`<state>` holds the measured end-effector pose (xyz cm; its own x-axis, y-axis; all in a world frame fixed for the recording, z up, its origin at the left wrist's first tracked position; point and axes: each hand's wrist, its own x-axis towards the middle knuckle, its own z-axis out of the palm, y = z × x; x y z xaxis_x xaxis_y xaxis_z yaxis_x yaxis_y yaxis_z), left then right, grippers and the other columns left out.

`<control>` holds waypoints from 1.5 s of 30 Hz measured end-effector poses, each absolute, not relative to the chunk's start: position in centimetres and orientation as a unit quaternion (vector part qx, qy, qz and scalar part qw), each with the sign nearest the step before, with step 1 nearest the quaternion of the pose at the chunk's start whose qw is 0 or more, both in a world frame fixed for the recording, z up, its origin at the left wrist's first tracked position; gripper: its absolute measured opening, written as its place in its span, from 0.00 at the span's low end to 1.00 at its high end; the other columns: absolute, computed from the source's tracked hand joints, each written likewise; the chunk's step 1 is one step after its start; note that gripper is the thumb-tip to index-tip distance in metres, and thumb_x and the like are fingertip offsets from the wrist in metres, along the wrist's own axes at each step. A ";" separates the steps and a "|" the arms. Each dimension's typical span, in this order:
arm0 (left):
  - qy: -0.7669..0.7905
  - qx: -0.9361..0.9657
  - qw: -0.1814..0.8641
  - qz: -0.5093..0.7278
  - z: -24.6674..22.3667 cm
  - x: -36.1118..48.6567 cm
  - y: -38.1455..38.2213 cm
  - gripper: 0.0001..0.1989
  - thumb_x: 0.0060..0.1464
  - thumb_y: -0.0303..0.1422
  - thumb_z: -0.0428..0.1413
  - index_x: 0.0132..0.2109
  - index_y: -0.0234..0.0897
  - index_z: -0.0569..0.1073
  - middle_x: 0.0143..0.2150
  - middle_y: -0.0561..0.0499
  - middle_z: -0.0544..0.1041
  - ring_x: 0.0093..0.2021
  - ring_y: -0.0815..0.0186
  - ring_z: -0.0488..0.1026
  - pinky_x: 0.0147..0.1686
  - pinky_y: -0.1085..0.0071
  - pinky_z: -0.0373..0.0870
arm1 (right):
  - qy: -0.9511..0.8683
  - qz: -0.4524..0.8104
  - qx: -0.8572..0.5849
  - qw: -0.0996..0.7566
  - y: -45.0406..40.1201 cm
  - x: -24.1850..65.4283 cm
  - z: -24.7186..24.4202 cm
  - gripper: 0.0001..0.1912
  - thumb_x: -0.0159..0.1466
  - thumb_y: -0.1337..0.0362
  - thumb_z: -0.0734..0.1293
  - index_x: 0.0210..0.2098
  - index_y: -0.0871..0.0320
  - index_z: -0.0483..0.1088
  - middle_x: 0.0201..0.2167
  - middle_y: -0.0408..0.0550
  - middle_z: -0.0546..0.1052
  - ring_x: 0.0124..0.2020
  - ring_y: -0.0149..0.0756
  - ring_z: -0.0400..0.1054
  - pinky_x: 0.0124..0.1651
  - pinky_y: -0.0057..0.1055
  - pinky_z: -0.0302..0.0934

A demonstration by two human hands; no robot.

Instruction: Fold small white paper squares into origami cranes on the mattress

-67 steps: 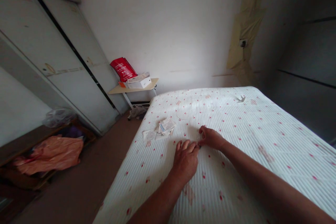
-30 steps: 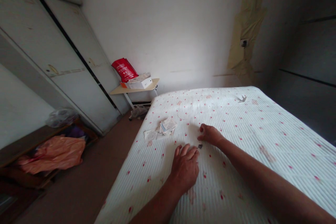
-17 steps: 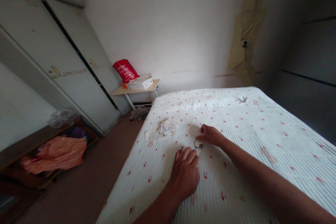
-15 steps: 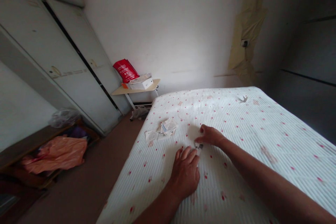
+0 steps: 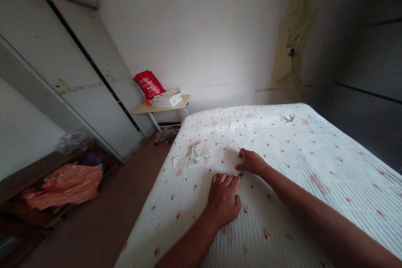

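My left hand [image 5: 223,199] rests palm down on the white quilted bed cover [image 5: 270,217], its fingers bent and close together. A small dark item [image 5: 240,174] shows at its index fingertip, too small to name. Just beyond it, my right hand [image 5: 251,162] is curled with thumb and fingers bent toward the same spot; what lies between them is hidden. Printed paper pieces [image 5: 201,150] lie on the cover, left of and beyond my hands. Farther off at the right sits a crumpled white scrap [image 5: 289,118].
A small table [image 5: 163,108] past the bed's far left corner holds a red bag [image 5: 148,84] and a white box [image 5: 169,99]. Cabinets [image 5: 78,79] stand at the left, above an orange cloth or bag [image 5: 65,185] on a low wooden shelf.
My left hand has shifted slightly right, its fingers closer to my right hand. The small item between the hands is now mostly covered. The view has moved a little.
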<state>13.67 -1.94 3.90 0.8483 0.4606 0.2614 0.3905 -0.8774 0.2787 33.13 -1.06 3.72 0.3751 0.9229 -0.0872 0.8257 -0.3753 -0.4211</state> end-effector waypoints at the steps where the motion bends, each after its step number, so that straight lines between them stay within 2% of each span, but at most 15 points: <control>1: 0.220 0.956 0.108 0.159 3.9 13.7 -1.9 0.21 0.47 0.28 0.48 0.51 0.39 0.67 0.45 0.48 0.72 0.48 0.59 0.62 0.52 0.58 0.56 | -0.534 0.159 -0.814 0.163 -1.0 33.3 3.6 0.20 0.47 0.61 0.72 0.38 0.60 0.66 0.33 0.52 0.74 0.34 0.40 0.68 0.31 0.28 0.54; 5: 0.220 0.957 0.105 0.154 3.7 13.7 -2.0 0.20 0.48 0.29 0.48 0.50 0.40 0.69 0.47 0.48 0.71 0.48 0.59 0.61 0.52 0.58 0.55 | -0.529 0.192 -0.804 0.191 -1.2 33.8 3.5 0.16 0.51 0.63 0.69 0.38 0.61 0.66 0.25 0.46 0.72 0.24 0.33 0.66 0.26 0.27 0.52; 8: 0.218 0.958 0.104 0.156 3.5 13.7 -1.9 0.21 0.48 0.29 0.48 0.51 0.40 0.68 0.47 0.48 0.71 0.49 0.58 0.60 0.53 0.57 0.54 | -0.546 0.238 -0.774 0.214 -2.1 34.1 3.6 0.20 0.52 0.62 0.70 0.43 0.59 0.64 0.21 0.39 0.70 0.20 0.28 0.63 0.24 0.24 0.52; 12: 0.216 0.958 0.106 0.158 3.4 13.8 -1.9 0.20 0.47 0.29 0.49 0.50 0.39 0.68 0.47 0.48 0.71 0.49 0.58 0.61 0.53 0.57 0.54 | -0.583 0.255 -0.735 0.233 -3.1 33.9 3.4 0.29 0.45 0.66 0.73 0.46 0.59 0.63 0.22 0.37 0.68 0.23 0.28 0.62 0.25 0.23 0.51; 17: 0.217 0.957 0.106 0.159 3.6 13.8 -1.9 0.20 0.47 0.29 0.49 0.49 0.40 0.69 0.46 0.48 0.71 0.48 0.58 0.61 0.52 0.58 0.55 | -0.579 0.232 -0.747 0.228 -3.0 33.5 3.2 0.27 0.45 0.69 0.72 0.45 0.59 0.64 0.21 0.37 0.67 0.23 0.28 0.60 0.26 0.24 0.49; 24: 0.218 0.958 0.100 0.159 3.6 13.7 -2.0 0.21 0.47 0.28 0.49 0.50 0.40 0.69 0.46 0.48 0.71 0.48 0.59 0.61 0.52 0.57 0.54 | -0.574 0.246 -0.744 0.237 -2.7 34.1 3.4 0.24 0.46 0.73 0.69 0.43 0.61 0.64 0.22 0.38 0.68 0.23 0.28 0.61 0.27 0.24 0.53; 29: 0.217 0.960 0.094 0.150 3.6 13.7 -2.0 0.20 0.48 0.29 0.49 0.50 0.40 0.69 0.47 0.48 0.71 0.49 0.59 0.60 0.52 0.57 0.55 | -0.570 0.273 -0.741 0.227 -2.9 34.5 3.9 0.21 0.53 0.66 0.68 0.46 0.61 0.63 0.25 0.41 0.72 0.23 0.29 0.64 0.26 0.24 0.55; 32: 0.219 0.960 0.092 0.147 3.6 13.8 -2.0 0.20 0.48 0.29 0.48 0.50 0.40 0.69 0.46 0.47 0.71 0.49 0.58 0.60 0.53 0.56 0.54 | -0.576 0.230 -0.761 0.188 -2.9 33.6 4.1 0.28 0.50 0.58 0.71 0.47 0.60 0.63 0.29 0.46 0.74 0.29 0.34 0.68 0.30 0.27 0.56; 34: 0.221 0.959 0.095 0.150 3.6 13.8 -2.1 0.20 0.48 0.29 0.48 0.50 0.40 0.69 0.46 0.47 0.71 0.49 0.58 0.60 0.53 0.55 0.53 | -0.569 0.192 -0.782 0.169 -2.8 32.8 4.1 0.31 0.47 0.57 0.72 0.48 0.60 0.63 0.32 0.50 0.75 0.34 0.40 0.69 0.33 0.30 0.56; 37: 0.219 0.958 0.101 0.155 3.6 13.8 -2.2 0.20 0.49 0.29 0.48 0.50 0.40 0.69 0.47 0.47 0.71 0.50 0.57 0.60 0.54 0.55 0.52 | -0.552 0.163 -0.802 0.158 -2.7 32.0 3.9 0.30 0.48 0.57 0.72 0.48 0.58 0.63 0.37 0.54 0.74 0.38 0.45 0.69 0.34 0.32 0.55; 45: 0.226 0.956 0.100 0.160 3.6 13.5 -2.7 0.20 0.50 0.30 0.49 0.52 0.40 0.68 0.52 0.47 0.69 0.52 0.58 0.60 0.58 0.54 0.48 | -0.531 0.157 -0.816 0.166 -2.0 32.9 3.7 0.20 0.52 0.61 0.70 0.43 0.58 0.66 0.30 0.48 0.74 0.32 0.37 0.68 0.31 0.27 0.52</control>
